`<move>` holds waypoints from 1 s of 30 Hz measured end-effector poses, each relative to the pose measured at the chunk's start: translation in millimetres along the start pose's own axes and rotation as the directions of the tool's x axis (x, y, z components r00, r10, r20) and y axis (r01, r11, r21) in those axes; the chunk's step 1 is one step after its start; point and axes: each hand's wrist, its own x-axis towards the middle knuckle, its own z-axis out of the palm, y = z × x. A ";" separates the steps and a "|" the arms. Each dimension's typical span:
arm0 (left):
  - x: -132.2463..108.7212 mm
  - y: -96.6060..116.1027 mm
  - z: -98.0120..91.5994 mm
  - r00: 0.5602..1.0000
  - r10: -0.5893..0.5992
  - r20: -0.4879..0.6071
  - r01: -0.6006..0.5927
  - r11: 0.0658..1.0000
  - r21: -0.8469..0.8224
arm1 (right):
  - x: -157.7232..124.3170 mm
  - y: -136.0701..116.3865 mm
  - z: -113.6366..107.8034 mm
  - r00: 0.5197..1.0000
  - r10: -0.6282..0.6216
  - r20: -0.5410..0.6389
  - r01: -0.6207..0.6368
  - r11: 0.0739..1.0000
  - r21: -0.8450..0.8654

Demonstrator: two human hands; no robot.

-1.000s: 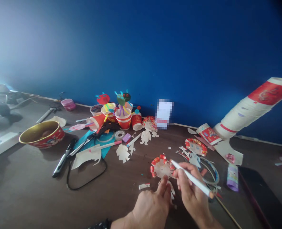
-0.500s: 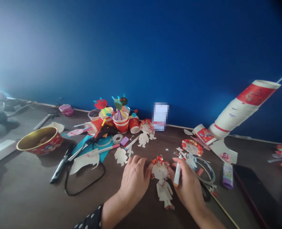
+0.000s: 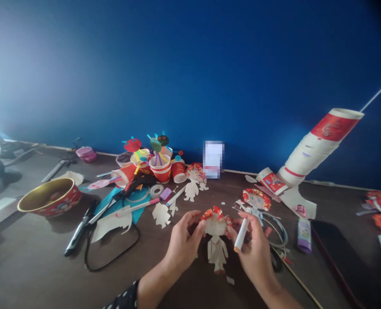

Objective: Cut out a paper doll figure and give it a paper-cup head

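The left hand (image 3: 184, 242) is part open, its fingertips (image 3: 202, 222) touching the left edge of a paper doll (image 3: 216, 226) with curled red hair. The doll sits between both hands, mid-worktop (image 3: 32, 253). The right hand (image 3: 253, 253) curls narrowly round a white marker (image 3: 241, 234) and may touch the doll's right edge, though that is hard to see. A second doll head (image 3: 256, 199) lies just beyond.

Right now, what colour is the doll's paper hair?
The hair is red and white, in the head view.
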 end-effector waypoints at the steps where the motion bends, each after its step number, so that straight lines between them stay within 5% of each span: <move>1: 0.6 -0.5 0.7 1.000 -0.017 0.014 0.018 0.997 -0.077 | 0.4 0.0 -0.2 1.000 -0.004 -0.025 0.004 1.000 0.012; 9: 2.4 -2.8 4.3 0.994 -0.072 0.082 0.091 0.962 -0.256 | -0.9 -9.2 2.1 0.994 0.019 -0.108 -0.006 0.992 0.127; 19: -1.2 0.2 9.7 0.990 -0.140 0.010 0.134 0.921 -0.365 | -4.9 -12.7 9.1 0.997 0.017 0.077 -0.040 0.952 0.304; 30: -4.9 4.8 11.8 0.992 -0.117 0.049 0.127 0.934 -0.333 | -4.7 -20.0 5.4 0.995 -0.004 0.098 -0.017 0.977 0.210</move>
